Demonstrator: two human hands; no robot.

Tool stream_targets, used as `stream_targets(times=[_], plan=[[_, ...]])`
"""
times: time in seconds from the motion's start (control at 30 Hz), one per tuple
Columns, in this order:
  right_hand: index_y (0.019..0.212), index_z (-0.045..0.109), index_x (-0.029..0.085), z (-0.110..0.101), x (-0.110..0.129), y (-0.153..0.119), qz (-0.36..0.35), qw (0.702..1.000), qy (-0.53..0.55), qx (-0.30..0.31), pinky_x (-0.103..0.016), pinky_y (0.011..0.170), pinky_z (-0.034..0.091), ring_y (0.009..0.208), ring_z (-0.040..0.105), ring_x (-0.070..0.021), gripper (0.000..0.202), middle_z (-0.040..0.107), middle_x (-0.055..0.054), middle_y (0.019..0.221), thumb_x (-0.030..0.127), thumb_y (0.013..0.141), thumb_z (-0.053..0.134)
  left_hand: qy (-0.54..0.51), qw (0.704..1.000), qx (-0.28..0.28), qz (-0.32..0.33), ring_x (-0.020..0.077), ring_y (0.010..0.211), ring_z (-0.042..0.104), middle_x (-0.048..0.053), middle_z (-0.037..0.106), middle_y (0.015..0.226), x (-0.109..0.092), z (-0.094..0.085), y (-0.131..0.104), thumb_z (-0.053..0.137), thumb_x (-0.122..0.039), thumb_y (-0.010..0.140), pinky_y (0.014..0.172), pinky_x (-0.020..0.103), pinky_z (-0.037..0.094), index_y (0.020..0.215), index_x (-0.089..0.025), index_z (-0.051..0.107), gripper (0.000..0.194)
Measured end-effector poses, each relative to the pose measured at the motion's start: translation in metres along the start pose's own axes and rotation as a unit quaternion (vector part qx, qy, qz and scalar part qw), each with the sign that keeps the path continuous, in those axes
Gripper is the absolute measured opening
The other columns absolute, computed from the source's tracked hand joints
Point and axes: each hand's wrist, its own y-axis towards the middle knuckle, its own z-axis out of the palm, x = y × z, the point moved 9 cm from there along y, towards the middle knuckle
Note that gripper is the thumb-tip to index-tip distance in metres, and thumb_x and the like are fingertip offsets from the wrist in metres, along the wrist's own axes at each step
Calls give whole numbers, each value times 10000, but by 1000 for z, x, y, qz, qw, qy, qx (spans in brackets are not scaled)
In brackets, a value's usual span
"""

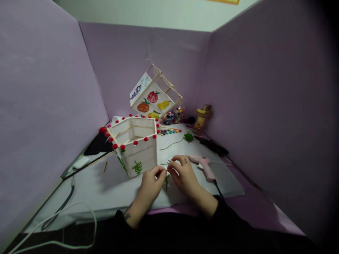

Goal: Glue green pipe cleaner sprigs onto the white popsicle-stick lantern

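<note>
Both hands meet low over the white paper sheet (111,183) on the table (254,208), fingertips pinched together on a small thin green piece (166,180), maybe a wire stem or leaf, too small to tell. Left hand (150,183) has thumb and forefinger closed on its top end; right hand (183,176) pinches from the other side, other fingers curled. It looks like a two-hand grip to steady or shape the tiny bit. The green piece sits right between the fingertips, just in front of the white stick box (136,150), part of it hanging down toward the paper

The box stands open-top just beside the left hand, red pompoms (122,147) along its rim, green leaf drawing on its front face; probably kept close so small parts can go onto it. Pink glue gun (204,165) lies on the paper just right of the right hand, nozzle pointing left, cord trailing toward the person, parked in easy reach. Second box with painted fruit (153,100) hangs tilted above the back of the table. Bead jar (178,115), a row of coloured beads (169,132), green yarn ball (189,137) with a loose strand, a wooden figure (201,118) and dark pliers (212,144) sit further back. White cable (79,208) loops at the near left edge
</note>
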Motion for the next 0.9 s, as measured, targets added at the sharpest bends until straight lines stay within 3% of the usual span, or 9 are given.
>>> stream_targets(times=[0.13,0.23,0.4,0.47,0.57,0.67,0.73,0.8,0.9], plan=[[786,631,192,-8,-7,3,33,998,45,-18,-370,808,407,889,487,-213,101,548,-73,899,134,825,556,-33,998,-25,-46,175,623,594,66,700,763,13,-15,-9,556,-356,789,563,284,461,902,-172,691,255],[791,631,197,-10,-17,1,59,996,69,-19,-368,798,414,877,497,-211,90,536,-69,891,152,825,561,-105,987,-52,-108,121,493,512,38,646,691,32,-30,-26,588,-405,764,420,227,384,834,-162,660,263],[785,616,208,-12,-13,7,54,991,120,13,-356,783,436,852,533,-195,82,562,-53,864,189,841,560,-276,926,-76,-247,70,433,428,-14,581,682,61,-42,-56,652,-421,692,307,162,239,853,-163,581,312],[793,615,210,-19,7,22,2,993,119,18,-366,815,440,895,540,-196,87,583,-63,925,178,845,553,-308,910,-92,-262,68,453,450,-14,584,698,64,-47,-60,672,-401,677,313,154,259,858,-162,568,317],[793,627,214,-31,56,55,-145,988,42,16,-449,967,360,1143,445,-246,103,543,-77,1199,165,838,548,-338,897,-111,-262,65,462,467,-16,590,689,64,-53,-60,672,-338,697,317,145,272,868,-160,567,269],[736,647,198,-17,98,88,-272,958,-41,78,-507,1026,263,1295,288,-296,121,468,-54,1326,163,816,563,-386,860,-109,-316,68,467,502,-3,613,681,70,-48,-66,665,-208,712,314,135,280,906,-156,581,218],[705,654,188,1,110,107,-318,936,-82,129,-537,1012,230,1251,332,-312,126,542,-66,1233,167,805,580,-426,819,-93,-374,85,508,567,44,661,758,74,-39,-74,640,-103,713,340,146,354,921,-142,597,216],[714,667,176,18,112,120,-329,923,-100,174,-507,965,272,1092,454,-283,128,629,-80,1013,159,804,578,-463,787,-81,-400,136,638,654,115,692,899,74,-32,-78,596,-23,718,454,192,484,901,-124,615,210],[734,676,151,30,111,133,-325,919,-79,208,-396,868,350,859,501,-205,139,627,-71,813,126,803,558,-502,772,-91,-379,226,884,682,167,686,1032,73,-30,-75,555,37,721,686,274,560,875,-112,639,230]])
